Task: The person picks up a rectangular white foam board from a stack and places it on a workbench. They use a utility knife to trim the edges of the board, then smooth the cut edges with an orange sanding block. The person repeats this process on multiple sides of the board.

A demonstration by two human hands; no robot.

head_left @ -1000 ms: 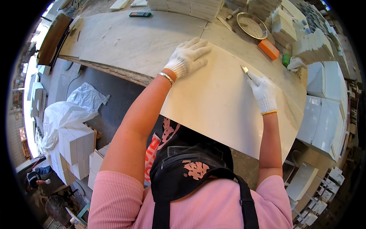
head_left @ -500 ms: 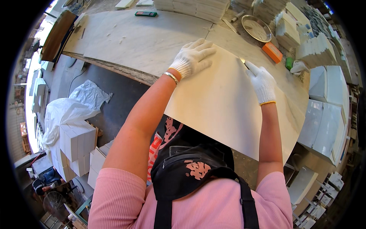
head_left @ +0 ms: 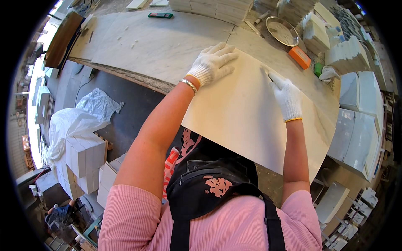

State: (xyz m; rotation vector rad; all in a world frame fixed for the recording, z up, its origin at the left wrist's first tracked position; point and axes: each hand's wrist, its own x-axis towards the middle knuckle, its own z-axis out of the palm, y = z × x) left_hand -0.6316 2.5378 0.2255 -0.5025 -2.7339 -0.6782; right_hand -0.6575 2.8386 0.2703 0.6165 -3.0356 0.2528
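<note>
A large, pale, smooth stone slab (head_left: 238,113) lies on the worktable, its near edge overhanging toward my body. My left hand (head_left: 213,65), in a white knit glove, rests open on the slab's far left corner, fingers spread. Over the far right part, my gloved right hand (head_left: 287,94) is closed around a small thin-bladed tool (head_left: 266,72). The blade points away to the upper left, close to the slab's far edge. It is blurred, and the glove hides its handle, so I cannot tell its exact kind.
The marble-like tabletop (head_left: 142,46) extends left. At its far side are a green-and-black tool (head_left: 160,15), a round metal dish (head_left: 282,31), an orange box (head_left: 299,57) and stacked stone pieces (head_left: 347,56). White blocks (head_left: 86,152) stand on the floor at left.
My right hand has shifted slightly nearer to me with the small tool, which is now blurred. The left hand stays on the slab. At the lower left, a distant person has moved.
</note>
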